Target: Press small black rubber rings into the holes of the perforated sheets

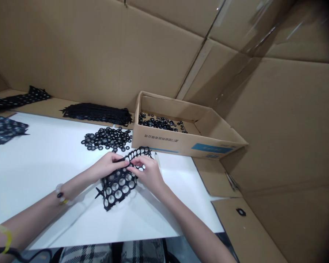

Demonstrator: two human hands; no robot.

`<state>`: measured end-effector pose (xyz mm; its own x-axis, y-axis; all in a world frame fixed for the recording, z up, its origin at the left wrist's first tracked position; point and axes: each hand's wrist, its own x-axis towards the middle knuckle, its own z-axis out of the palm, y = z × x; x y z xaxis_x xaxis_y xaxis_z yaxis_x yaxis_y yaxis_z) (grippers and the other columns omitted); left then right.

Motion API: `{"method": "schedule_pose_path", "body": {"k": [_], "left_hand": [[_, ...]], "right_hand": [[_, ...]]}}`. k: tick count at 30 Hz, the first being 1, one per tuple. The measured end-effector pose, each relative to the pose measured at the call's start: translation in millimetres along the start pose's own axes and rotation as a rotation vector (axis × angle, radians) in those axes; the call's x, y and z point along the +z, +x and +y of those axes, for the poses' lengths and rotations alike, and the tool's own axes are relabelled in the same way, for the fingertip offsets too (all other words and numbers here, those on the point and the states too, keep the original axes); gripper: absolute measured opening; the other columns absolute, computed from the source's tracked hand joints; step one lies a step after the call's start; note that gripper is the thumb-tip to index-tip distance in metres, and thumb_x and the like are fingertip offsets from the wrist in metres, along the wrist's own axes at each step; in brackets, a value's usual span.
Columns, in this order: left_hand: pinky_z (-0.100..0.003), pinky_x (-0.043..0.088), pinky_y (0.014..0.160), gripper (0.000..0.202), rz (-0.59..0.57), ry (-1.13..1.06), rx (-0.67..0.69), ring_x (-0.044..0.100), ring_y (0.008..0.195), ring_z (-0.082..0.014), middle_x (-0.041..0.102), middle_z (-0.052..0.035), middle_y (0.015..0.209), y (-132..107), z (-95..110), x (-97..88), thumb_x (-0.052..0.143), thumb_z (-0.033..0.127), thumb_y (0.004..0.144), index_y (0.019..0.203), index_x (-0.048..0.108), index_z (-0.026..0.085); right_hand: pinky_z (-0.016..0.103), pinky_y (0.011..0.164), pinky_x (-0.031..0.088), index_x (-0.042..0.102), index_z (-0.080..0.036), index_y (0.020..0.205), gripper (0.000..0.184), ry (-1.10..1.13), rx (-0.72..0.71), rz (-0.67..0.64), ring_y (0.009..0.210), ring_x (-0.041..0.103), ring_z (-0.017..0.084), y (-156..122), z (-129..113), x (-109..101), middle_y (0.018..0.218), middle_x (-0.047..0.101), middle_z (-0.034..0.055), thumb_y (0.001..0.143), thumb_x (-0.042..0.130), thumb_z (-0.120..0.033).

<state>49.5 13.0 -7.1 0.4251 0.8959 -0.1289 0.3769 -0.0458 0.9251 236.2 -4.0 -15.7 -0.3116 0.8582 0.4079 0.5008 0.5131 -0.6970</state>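
A black moulded sheet of joined rings (117, 186) is held above the white table (44, 171), tilted toward me. My left hand (109, 166) pinches its upper left edge. My right hand (148, 173) grips the upper right part, fingers curled onto one ring near the top. The two sets of fingertips almost meet at the sheet's top edge. A heap of loose black rings (108, 138) lies on the table just beyond my hands.
An open cardboard box (181, 144) with several loose rings inside stands behind the hands. A stack of black ring sheets (97, 113) lies at the back, more sheets (5, 126) at far left. Cardboard walls (276, 120) enclose the bench.
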Motion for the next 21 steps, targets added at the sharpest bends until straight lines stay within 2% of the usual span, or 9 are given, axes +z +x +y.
{"method": "schedule_pose_path", "body": {"k": [3,8,10,13,16,19,21], "left_hand": [[-0.025,0.017,0.051,0.047,0.039,0.099,0.055,0.024,0.054,-0.0105,0.021,0.005,0.053,2,-4,3.4,0.054,0.049,0.077,0.05,0.03,0.018],[-0.024,0.023,0.051,0.04,0.142,0.192,0.07,0.031,0.055,-0.0114,0.029,0.0044,0.05,0,-6,8.5,0.051,0.042,0.078,0.05,0.037,0.017],[-0.024,0.023,0.051,0.037,0.172,0.212,0.063,0.032,0.054,-0.0117,0.032,0.0043,0.049,0,-8,9.4,0.051,0.04,0.078,0.05,0.039,0.017],[-0.024,0.024,0.051,0.035,0.189,0.203,0.016,0.035,0.054,-0.0121,0.036,0.0042,0.048,2,-12,8.4,0.052,0.038,0.076,0.05,0.044,0.017],[-0.023,0.029,0.053,0.036,0.154,0.154,0.004,0.04,0.057,-0.0133,0.044,0.0034,0.052,4,-15,4.4,0.051,0.044,0.078,0.055,0.051,0.016],[-0.023,0.032,0.056,0.038,0.064,0.103,0.016,0.044,0.061,-0.0143,0.051,0.0029,0.058,4,-12,-2.1,0.054,0.05,0.078,0.062,0.056,0.015],[-0.022,0.034,0.057,0.036,-0.035,0.041,-0.036,0.048,0.062,-0.015,0.055,0.0025,0.062,2,-7,-7.2,0.061,0.051,0.074,0.067,0.059,0.015]], "right_hand": [[0.026,0.063,0.045,0.064,-0.018,0.07,0.012,-0.022,0.011,0.01,0.068,0.058,0.016,0,-1,1,0.07,0.064,0.0025,0.073,0.073,-0.024],[0.025,0.058,0.044,0.06,-0.018,0.065,0.017,-0.004,0.098,0.027,0.06,0.058,0.014,-3,-2,8,0.064,0.062,0.0004,0.074,0.073,-0.025],[0.026,0.06,0.046,0.059,-0.019,0.065,0.016,-0.011,0.042,0.021,0.063,0.059,0.015,-4,0,11,0.066,0.062,0.001,0.076,0.07,-0.024],[0.029,0.068,0.048,0.058,-0.02,0.067,0.015,-0.018,-0.173,-0.052,0.072,0.06,0.017,-3,2,10,0.072,0.064,0.0037,0.081,0.064,-0.02],[0.031,0.075,0.049,0.059,-0.02,0.073,0.011,-0.032,-0.299,-0.127,0.08,0.06,0.018,0,5,4,0.079,0.066,0.0053,0.084,0.059,-0.017],[0.031,0.078,0.049,0.063,-0.019,0.084,0.007,-0.046,-0.265,-0.139,0.083,0.061,0.018,3,7,-3,0.085,0.067,0.0061,0.085,0.057,-0.015],[0.031,0.076,0.049,0.065,-0.019,0.087,0.01,-0.016,-0.222,-0.147,0.081,0.061,0.018,4,8,-7,0.087,0.068,0.0064,0.085,0.056,-0.015]]}}
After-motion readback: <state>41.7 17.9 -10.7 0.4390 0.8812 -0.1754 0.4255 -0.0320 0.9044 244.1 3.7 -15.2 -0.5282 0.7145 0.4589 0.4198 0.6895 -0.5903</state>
